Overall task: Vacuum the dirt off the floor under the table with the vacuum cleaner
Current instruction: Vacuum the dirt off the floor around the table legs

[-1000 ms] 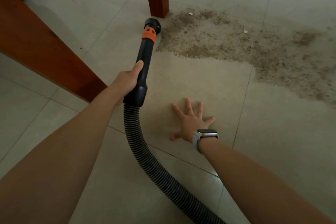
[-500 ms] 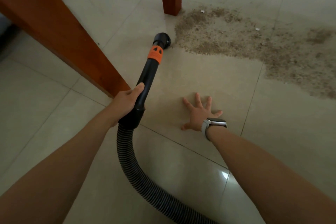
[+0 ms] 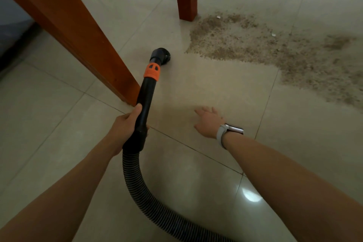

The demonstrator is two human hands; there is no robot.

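The wand [image 3: 144, 104] is being gripped by the left hand [image 3: 125, 124], the right hand [image 3: 208, 122] being spread open, and dirt [image 3: 275, 51] risks being scattered by the brush nozzle [image 3: 162, 55].

Glossy glazed floor tiles [image 3: 196, 192], smooth reddish varnished wood table legs [image 3: 78, 31], ribbed black plastic hose [image 3: 137, 179], matt plastic wand [image 3: 146, 92], gritty brown dirt [image 3: 275, 51].

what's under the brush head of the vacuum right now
Bare tile floor surrounds the brush head; the dirt patch starts to its right, apart from it. The tile directly beneath the brush is covered, so any grit there cannot be seen.
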